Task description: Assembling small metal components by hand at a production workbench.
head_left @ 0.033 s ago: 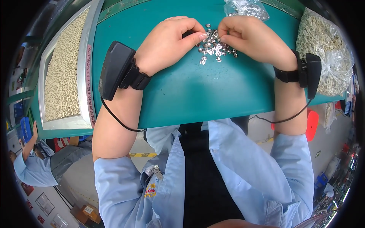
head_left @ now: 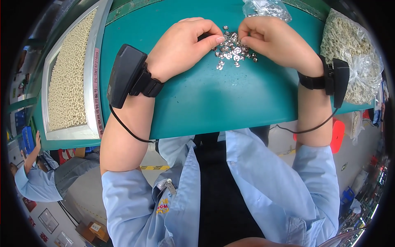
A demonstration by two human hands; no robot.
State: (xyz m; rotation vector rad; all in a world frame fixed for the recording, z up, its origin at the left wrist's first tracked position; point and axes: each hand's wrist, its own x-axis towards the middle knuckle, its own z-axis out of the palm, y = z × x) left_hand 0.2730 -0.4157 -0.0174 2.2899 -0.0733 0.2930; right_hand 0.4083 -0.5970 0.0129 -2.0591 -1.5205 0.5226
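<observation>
A loose pile of small round shiny metal parts lies on the green table mat, most of them ring-like with dark centres. At its left edge my left hand is closed in a pinch, thumb tip against the index finger. My right hand reaches in from the right, its thumb and index finger pinched over the pile's right side. Anything between either pair of fingertips is too small or hidden to make out.
Left stands a metal-framed tray filled with rows of small cream-coloured pieces. A clear bag of metal parts sits behind the pile. A large plastic bag of cream pieces stands right. A co-worker's sleeve shows lower left, beyond the table.
My right hand has shifted slightly to the right, its fingertips still at the pile. My left hand stays in place.
</observation>
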